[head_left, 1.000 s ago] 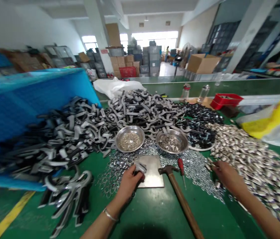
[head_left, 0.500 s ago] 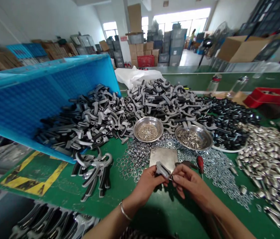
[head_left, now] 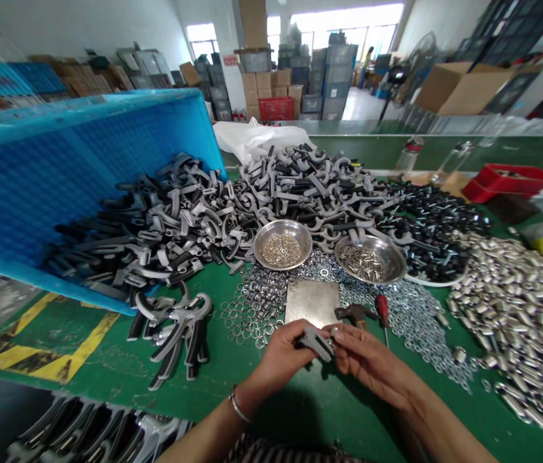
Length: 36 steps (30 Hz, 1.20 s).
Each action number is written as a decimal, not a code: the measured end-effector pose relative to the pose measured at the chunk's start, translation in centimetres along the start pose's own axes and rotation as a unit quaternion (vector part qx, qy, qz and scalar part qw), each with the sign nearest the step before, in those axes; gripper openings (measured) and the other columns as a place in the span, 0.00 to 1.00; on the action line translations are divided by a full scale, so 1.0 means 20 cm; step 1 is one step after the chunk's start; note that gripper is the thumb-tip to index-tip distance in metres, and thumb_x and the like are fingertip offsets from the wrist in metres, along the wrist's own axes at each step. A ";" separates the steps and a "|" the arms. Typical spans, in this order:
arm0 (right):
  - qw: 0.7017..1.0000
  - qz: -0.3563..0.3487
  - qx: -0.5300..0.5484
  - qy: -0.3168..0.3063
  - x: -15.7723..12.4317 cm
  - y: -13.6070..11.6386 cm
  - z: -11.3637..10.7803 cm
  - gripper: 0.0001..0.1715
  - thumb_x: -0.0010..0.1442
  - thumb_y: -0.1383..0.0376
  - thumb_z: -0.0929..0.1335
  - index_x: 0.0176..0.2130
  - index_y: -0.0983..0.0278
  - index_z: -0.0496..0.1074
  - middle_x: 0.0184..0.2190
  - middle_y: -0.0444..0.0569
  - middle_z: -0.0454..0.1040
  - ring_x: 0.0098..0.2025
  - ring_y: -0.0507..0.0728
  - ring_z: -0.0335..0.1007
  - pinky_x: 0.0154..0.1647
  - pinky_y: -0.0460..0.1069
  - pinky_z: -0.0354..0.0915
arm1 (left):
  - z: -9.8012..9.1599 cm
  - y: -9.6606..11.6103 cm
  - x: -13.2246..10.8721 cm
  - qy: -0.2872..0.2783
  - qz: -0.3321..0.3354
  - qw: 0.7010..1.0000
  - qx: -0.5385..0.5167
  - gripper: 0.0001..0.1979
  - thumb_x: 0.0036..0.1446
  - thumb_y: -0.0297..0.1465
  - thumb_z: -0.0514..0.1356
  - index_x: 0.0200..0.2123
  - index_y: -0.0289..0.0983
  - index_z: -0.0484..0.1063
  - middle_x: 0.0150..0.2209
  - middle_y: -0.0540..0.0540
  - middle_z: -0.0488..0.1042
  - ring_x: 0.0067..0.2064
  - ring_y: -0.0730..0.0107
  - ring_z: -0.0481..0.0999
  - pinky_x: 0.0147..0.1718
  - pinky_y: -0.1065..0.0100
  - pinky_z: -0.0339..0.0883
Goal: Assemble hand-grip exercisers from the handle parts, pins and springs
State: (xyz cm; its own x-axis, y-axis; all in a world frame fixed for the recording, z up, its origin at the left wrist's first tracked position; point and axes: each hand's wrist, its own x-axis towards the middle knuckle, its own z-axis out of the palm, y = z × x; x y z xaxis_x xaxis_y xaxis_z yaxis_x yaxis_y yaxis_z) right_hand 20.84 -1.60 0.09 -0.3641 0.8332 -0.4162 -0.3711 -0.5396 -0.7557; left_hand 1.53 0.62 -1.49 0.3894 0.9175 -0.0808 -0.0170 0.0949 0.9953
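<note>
The left hand (head_left: 278, 354) is closed around a grey-and-black handle piece (head_left: 316, 342), held over the counter (head_left: 213, 379) near its front edge; the right hand (head_left: 372, 363) is curled, its fingertips (head_left: 339, 334) pressed against the end of the piece. Just beyond lies a square steel plate (head_left: 312, 302) among scattered steel washers (head_left: 256, 308); a hammer head (head_left: 354, 314) and a red-handled awl (head_left: 383, 308) sit just to its right. Farther back are two steel bowls (head_left: 282, 245) (head_left: 370, 259), one of tiny rivets, one of short pins; more handle pieces (head_left: 271, 193) spill from a tilted blue crate (head_left: 83, 154) toward the counter's left side; silver sleeves (head_left: 516, 315) are heaped on the right.
</note>
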 end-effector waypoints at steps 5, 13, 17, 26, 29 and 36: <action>0.980 -0.085 -0.161 0.084 -0.03 -0.03 -0.05 0.17 0.56 0.53 0.75 0.40 0.61 0.75 0.36 0.46 0.74 0.35 0.54 0.72 0.38 0.49 0.71 | -0.05 0.03 -0.02 -0.033 0.008 0.997 0.064 0.17 0.51 0.24 0.64 0.46 0.40 0.77 0.42 0.46 0.77 0.43 0.66 0.75 0.45 0.68 0.65; 0.950 -0.148 -0.237 0.142 -0.04 -0.05 0.03 0.19 0.56 0.50 0.73 0.41 0.58 0.71 0.36 0.47 0.76 0.37 0.59 0.76 0.41 0.54 0.73 | -0.07 0.00 0.01 -0.019 -0.050 0.998 -0.023 0.27 0.50 0.22 0.56 0.55 0.40 0.63 0.34 0.51 0.70 0.35 0.71 0.70 0.35 0.71 0.63; 0.952 -0.160 -0.199 0.168 -0.02 0.01 0.11 0.23 0.55 0.48 0.73 0.43 0.58 0.69 0.37 0.48 0.77 0.38 0.60 0.77 0.43 0.56 0.72 | -0.01 0.00 0.01 0.032 -0.030 0.998 0.042 0.24 0.52 0.22 0.55 0.53 0.40 0.63 0.39 0.49 0.70 0.40 0.69 0.70 0.42 0.68 0.64; 0.922 -0.201 -0.278 0.177 0.00 0.07 0.12 0.17 0.60 0.49 0.71 0.41 0.58 0.72 0.37 0.46 0.74 0.40 0.58 0.71 0.41 0.50 0.66 | 0.08 0.00 -0.06 -0.068 -0.137 0.988 -0.032 0.26 0.52 0.25 0.58 0.56 0.39 0.61 0.29 0.53 0.70 0.23 0.77 0.66 0.21 0.75 0.58; 0.939 -0.155 -0.302 0.059 0.05 0.00 0.07 0.16 0.62 0.50 0.69 0.40 0.59 0.71 0.35 0.45 0.74 0.37 0.57 0.71 0.38 0.49 0.66 | 0.01 0.06 -0.10 -0.205 -0.136 0.964 -0.106 0.33 0.51 0.28 0.65 0.59 0.40 0.58 0.34 0.51 0.74 0.24 0.78 0.67 0.23 0.75 0.62; 0.803 -0.242 -0.544 0.033 0.54 -0.13 0.03 0.07 0.64 0.61 0.67 0.36 0.61 0.73 0.39 0.51 0.73 0.46 0.61 0.67 0.53 0.58 0.61 | -0.10 0.01 -0.17 0.018 -0.139 0.968 -0.208 0.20 0.60 0.48 0.59 0.36 0.35 0.67 0.33 0.44 0.78 0.23 0.77 0.69 0.22 0.74 0.61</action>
State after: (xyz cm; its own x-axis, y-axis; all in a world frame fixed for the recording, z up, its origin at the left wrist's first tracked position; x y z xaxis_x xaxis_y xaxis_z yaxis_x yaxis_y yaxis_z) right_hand 17.32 8.81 -2.14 -0.3426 0.9375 0.0613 0.5230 0.2445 -0.8165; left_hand -1.61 -1.72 -1.17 0.4008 0.8459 -0.3519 -0.2881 0.4810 0.8280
